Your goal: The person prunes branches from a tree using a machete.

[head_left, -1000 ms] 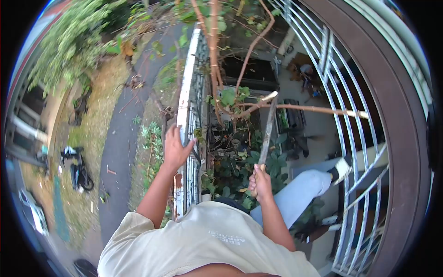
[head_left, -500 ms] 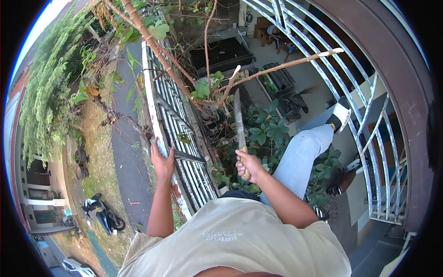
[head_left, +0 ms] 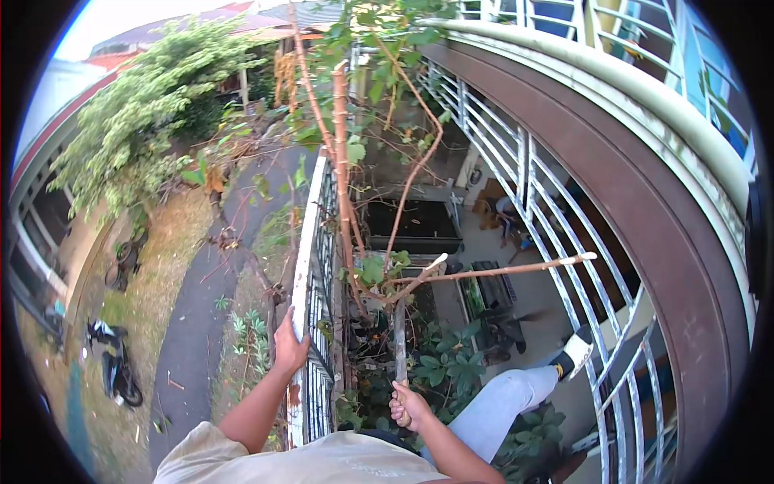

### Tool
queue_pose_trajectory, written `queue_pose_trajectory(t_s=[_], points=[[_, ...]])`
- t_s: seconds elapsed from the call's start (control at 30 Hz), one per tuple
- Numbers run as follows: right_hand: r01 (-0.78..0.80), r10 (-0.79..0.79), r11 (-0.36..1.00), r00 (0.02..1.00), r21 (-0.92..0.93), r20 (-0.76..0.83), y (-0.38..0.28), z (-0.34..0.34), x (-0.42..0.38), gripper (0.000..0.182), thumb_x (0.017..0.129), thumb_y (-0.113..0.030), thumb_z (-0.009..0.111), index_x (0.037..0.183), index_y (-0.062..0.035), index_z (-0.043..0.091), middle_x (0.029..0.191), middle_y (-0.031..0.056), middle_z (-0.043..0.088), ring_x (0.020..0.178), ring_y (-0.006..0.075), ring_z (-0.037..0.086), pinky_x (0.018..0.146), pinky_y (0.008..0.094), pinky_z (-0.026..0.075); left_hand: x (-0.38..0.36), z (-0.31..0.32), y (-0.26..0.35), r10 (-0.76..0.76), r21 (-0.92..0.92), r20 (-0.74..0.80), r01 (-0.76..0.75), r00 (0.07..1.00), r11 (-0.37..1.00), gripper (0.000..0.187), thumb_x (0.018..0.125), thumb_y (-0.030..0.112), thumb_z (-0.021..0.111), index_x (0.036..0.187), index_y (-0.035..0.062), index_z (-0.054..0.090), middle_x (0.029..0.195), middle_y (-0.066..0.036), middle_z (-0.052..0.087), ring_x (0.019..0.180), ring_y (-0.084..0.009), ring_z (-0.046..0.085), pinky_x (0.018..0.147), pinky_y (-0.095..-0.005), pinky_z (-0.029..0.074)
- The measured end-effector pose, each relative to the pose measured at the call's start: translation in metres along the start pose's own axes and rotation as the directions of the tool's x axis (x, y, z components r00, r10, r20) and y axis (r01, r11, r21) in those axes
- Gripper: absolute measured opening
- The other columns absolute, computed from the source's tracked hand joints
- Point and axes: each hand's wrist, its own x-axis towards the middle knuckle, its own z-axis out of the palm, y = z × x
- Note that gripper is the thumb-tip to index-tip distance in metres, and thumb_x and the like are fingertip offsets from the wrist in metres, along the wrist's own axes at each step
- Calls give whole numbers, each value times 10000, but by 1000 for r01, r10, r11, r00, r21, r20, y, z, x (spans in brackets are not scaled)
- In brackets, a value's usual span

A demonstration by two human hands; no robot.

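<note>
My right hand (head_left: 409,405) is closed around the handle of a machete (head_left: 401,343), whose blade points up and away from me. The blade's far end overlaps the base of a short cut stub (head_left: 423,277) on a forked tree. From the same fork a long bare branch (head_left: 516,269) with a pale cut end reaches right towards the window grille. My left hand (head_left: 290,343) grips the white top rail of a metal fence (head_left: 307,250), to the left of the machete. Thicker upright stems (head_left: 341,153) rise beyond, beside the fence.
My bent right leg (head_left: 504,399) stretches out, its shoe (head_left: 576,352) against the metal grille (head_left: 576,298). Leafy plants (head_left: 451,363) grow below me. Left of the fence run a paved path (head_left: 197,323) and grass with a parked motorbike (head_left: 117,363). A brown beam (head_left: 613,185) curves overhead at right.
The view has tilted upward, bringing rooftops and an upper railing into sight, and both hands appear lower. The left hand stays on the rail and the right keeps hold of the machete.
</note>
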Motion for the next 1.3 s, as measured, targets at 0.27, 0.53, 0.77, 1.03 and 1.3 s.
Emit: queue_pose_trajectory(t_s=[0.27,0.53,0.77,1.03,1.3], points=[[21,-21,1000,1000,12,-18,2,-2,7,383,1027,-492,656,925,-154,509,662,-32,446,499,57,417,483,222,372,-1,0,1,-5,18,-5,5,1000,1000,865,907,101,693,1644,45,245,1492,-324,508,1405,-472,478,1203,-506,361],[5,-7,996,1000,84,24,-4,-11,10,395,1025,-499,650,927,-149,496,666,-23,440,496,57,418,475,222,364,-3,-1,-2,36,5,-37,-36,999,999,835,905,123,694,1628,82,278,1490,-310,529,1398,-475,494,1181,-500,395],[7,-7,1000,1000,15,-4,-3,4,-2,540,1022,-643,557,993,-104,539,673,1,448,502,81,418,469,237,359,-5,-9,13,-28,-48,19,29,999,998,842,900,103,685,1637,70,277,1517,-303,506,1420,-460,481,1204,-504,374],[-13,10,994,1000,-108,-28,1,2,4,395,988,-443,733,1022,-120,510,690,-14,461,513,68,427,461,226,365,-5,-9,14,-32,-1,3,32,999,1000,826,912,118,707,1629,95,297,1498,-308,515,1401,-470,487,1194,-510,376],[514,-572,717,820,-472,23,-73,12,-165,270,1020,-336,731,920,-128,591,694,-47,542,543,66,488,484,244,379,-1,4,-2,109,56,-90,-104,990,993,852,842,69,768,1592,52,366,1385,-270,591,1267,-462,546,1128,-526,393]])
